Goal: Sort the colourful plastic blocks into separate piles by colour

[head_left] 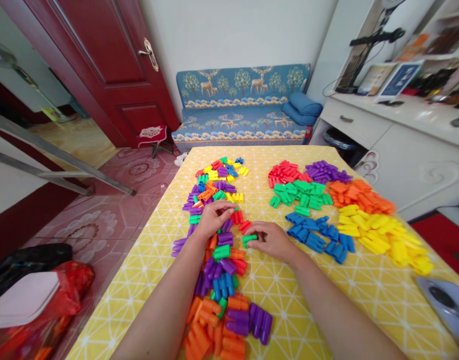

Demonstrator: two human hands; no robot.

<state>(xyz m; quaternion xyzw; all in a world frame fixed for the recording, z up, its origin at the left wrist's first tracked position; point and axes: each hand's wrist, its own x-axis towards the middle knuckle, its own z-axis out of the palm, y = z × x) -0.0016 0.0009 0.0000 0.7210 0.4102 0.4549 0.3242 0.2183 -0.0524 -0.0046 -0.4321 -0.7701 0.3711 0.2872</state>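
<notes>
My right hand [269,241] pinches a green bullet-shaped plastic piece [249,240] between thumb and fingers, just above the yellow tablecloth. To its left, my left hand [215,217] reaches over a long mixed row of such pieces, its fingers drawn together near a bit of green; what they hold, if anything, is too small to make out. Red pieces [237,217] lie right by its fingertips. Purple pieces [225,237] and a green piece [222,251] rest below that hand. Nearer me are blue pieces [223,286] and an orange heap [205,322].
Colour-sorted piles lie on the right: red [285,173], purple [328,171], green [302,194], orange [360,196], blue [315,232] and yellow [387,232]. A grey object [441,305] sits at the table's right edge. Behind the table stands a blue patterned sofa [240,117].
</notes>
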